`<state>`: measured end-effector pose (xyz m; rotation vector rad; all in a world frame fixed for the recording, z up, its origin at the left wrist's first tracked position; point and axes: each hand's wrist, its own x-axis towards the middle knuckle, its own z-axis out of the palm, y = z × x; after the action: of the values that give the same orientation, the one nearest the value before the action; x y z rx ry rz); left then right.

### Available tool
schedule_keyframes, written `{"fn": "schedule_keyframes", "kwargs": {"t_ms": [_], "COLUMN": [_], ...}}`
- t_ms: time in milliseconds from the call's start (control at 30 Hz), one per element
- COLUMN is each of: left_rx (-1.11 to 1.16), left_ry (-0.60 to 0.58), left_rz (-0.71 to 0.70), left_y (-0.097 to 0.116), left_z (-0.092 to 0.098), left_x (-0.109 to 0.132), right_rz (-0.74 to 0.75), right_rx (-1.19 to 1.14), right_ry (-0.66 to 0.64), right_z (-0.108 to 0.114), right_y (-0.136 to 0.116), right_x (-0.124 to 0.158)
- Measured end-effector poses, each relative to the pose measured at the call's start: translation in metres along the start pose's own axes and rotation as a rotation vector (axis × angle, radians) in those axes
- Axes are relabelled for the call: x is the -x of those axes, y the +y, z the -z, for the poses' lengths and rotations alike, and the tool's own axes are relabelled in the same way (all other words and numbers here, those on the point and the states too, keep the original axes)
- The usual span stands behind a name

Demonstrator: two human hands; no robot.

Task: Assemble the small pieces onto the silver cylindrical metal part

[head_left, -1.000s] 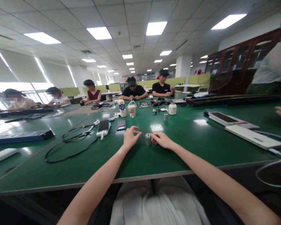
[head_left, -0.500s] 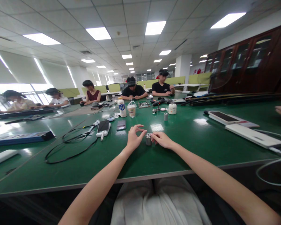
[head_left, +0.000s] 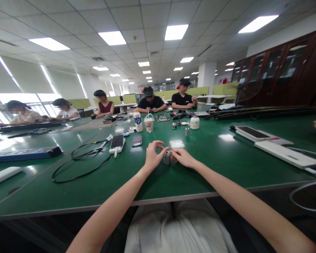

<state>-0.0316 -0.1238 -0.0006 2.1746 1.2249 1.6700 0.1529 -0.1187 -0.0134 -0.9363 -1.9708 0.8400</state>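
grey cylinder (head_left: 167, 158) stands upright; left hand (head_left: 152, 157) has come closer to its top, fingers narrowly parted; right hand (head_left: 183, 157) stays beside it, grip unclear.

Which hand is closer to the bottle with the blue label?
Left. The left hand is on the near side of the bottle, slightly right; the right hand is farther right, beside the metal cylinder.

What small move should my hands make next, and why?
Perhaps close thumb and forefinger of the left hand over the nearer metal cylinder: it stands upright, those two fingertips are apart near its top, and the right hand is at its side, seemingly placed to steady it.
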Motion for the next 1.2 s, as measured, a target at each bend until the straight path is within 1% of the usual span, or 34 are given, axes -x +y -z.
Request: {"fn": "schedule_keyframes", "kwargs": {"t_ms": [167,233,333,433,500,567,600,700,800,867,933,1100,1200], "left_rx": [0.136,0.149,0.147,0.119,0.082,0.035,0.011,-0.053,-0.094,-0.105,-0.095,-0.014,0.029], "left_ry": [-0.124,-0.148,-0.136,-0.077,-0.03,-0.018,-0.033,-0.129,-0.179,-0.174,-0.152,-0.062,-0.055], "left_rz": [0.0,0.001,0.011,0.043,0.075,0.113,0.133,0.181,0.194,0.18,0.151,0.06,0.01], "left_y": [0.002,0.002,0.003,-0.001,-0.01,-0.022,-0.029,-0.048,-0.056,-0.054,-0.048,-0.023,-0.01], "left_z": [0.0,0.001,0.0,-0.001,-0.001,0.001,0.002,0.006,0.007,0.007,0.005,0.0,-0.002], "left_x": [0.003,0.003,0.003,-0.001,-0.004,-0.007,-0.007,-0.007,-0.006,-0.006,-0.007,-0.005,-0.002], "right_rz": [0.013,0.015,0.015,0.012,0.006,0.002,0.0,-0.008,-0.017,-0.019,-0.017,-0.008,-0.001], "right_rx": [0.013,0.016,0.018,0.023,0.025,0.025,0.024,0.02,0.018,0.017,0.017,0.015,0.015], "right_ry": [0.0,0.001,0.002,0.005,0.005,0.002,0.0,-0.005,-0.006,-0.007,-0.006,-0.006,-0.006], "right_z": [0.001,0.001,0.001,0.001,0.001,0.001,0.001,0.001,0.001,0.001,0.001,0.001,0.001], "right_y": [-0.001,-0.002,-0.003,-0.004,-0.004,-0.004,-0.004,-0.002,0.001,0.002,0.002,0.0,-0.001], "right_x": [0.0,0.001,0.001,0.001,0.001,0.002,0.002,0.001,0.001,0.001,0.001,0.001,0.001]}}
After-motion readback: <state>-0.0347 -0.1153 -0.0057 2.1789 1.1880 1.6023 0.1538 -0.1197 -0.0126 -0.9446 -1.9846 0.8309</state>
